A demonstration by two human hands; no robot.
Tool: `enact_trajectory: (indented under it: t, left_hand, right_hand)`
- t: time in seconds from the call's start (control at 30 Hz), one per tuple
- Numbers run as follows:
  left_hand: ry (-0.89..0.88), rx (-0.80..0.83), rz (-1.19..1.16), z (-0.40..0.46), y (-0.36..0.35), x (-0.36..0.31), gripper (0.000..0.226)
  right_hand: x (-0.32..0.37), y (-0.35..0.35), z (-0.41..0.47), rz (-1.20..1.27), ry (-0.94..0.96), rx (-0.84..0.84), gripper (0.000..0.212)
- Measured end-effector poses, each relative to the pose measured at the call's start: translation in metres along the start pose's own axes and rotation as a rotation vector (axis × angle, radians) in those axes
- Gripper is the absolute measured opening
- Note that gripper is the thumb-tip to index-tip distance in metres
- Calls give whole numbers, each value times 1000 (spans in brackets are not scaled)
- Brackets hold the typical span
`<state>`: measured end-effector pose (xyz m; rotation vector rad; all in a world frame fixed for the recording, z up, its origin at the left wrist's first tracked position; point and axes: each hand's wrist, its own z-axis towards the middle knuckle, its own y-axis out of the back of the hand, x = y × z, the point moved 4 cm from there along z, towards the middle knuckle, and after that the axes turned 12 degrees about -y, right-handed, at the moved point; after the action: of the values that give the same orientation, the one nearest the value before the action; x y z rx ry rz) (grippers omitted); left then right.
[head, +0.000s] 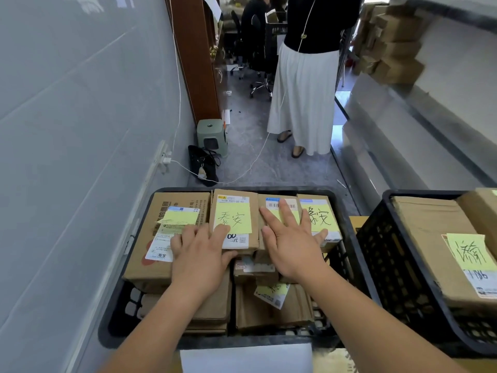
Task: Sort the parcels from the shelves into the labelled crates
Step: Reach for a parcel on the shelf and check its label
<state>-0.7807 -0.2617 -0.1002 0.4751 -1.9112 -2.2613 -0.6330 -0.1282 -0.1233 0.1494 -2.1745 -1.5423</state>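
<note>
Left hand (pixel 200 247) and right hand (pixel 291 242), fingers spread, press flat brown cardboard parcels (pixel 233 219) in the black plastic crate (pixel 347 219), long axes running away from her.

The room is bright with soft, even light. Shadows are faint. The pale grey wall (pixel 80 130) bends at the edge. The far stacked brown cardboard boxes (pixel 390 47) look blurry.

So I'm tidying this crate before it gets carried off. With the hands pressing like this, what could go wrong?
1. The yellow note on the big left parcel is curling up at its edge; the left hand may brush it off.
2. The black crate is piled above its rim, so the right hand pushing could tip a top parcel out.
</note>
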Motion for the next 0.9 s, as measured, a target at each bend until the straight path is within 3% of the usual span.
enact_trajectory:
  t: [0.27, 0.6, 0.9]
  left_hand:
    - [-27, -38, 133, 0, -7, -3, 34]
    - [-84, -9, 63, -11, 4, -7, 73]
    - [-274, 1, 9, -38, 31, -76, 72]
  right_hand:
    - [5, 0, -2, -32, -21, -9, 49]
    - [0, 18, -25, -123, -88, -107, 56]
    - [-52, 49, -108, -86, -120, -175, 62]
